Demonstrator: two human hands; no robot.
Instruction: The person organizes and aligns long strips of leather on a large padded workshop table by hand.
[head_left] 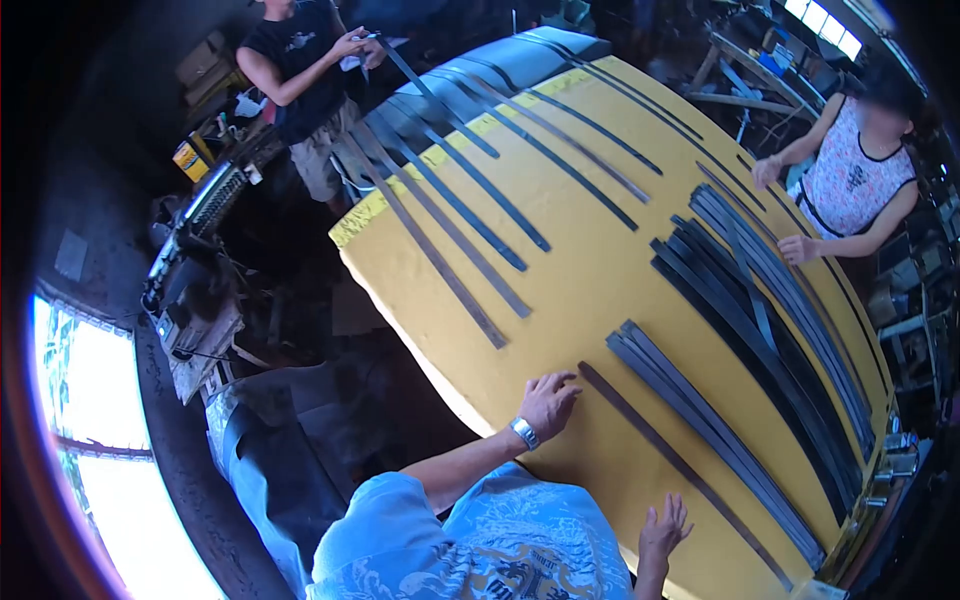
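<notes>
A large yellow table (pixel 560 290) carries many long, narrow strips. My left hand (pixel 549 403), with a watch on its wrist, is at the near edge beside the upper end of a single brown strip (pixel 680 465). Its fingers are slightly bent and apart; contact with the strip cannot be made out. My right hand (pixel 665 530) is near the lower edge, left of that strip's lower part, fingers spread and holding nothing. Just beyond the brown strip lies a bundle of grey strips (pixel 715 440). Farther right is a thicker pile of dark strips (pixel 760 360).
Across the table at right, a person (pixel 855 175) has both hands at its far edge. Another person (pixel 300 90) stands at upper left, holding a strip. Separate strips (pixel 450 190) lie across the table's left half. Metal cylinders (pixel 898 465) stand by the right corner.
</notes>
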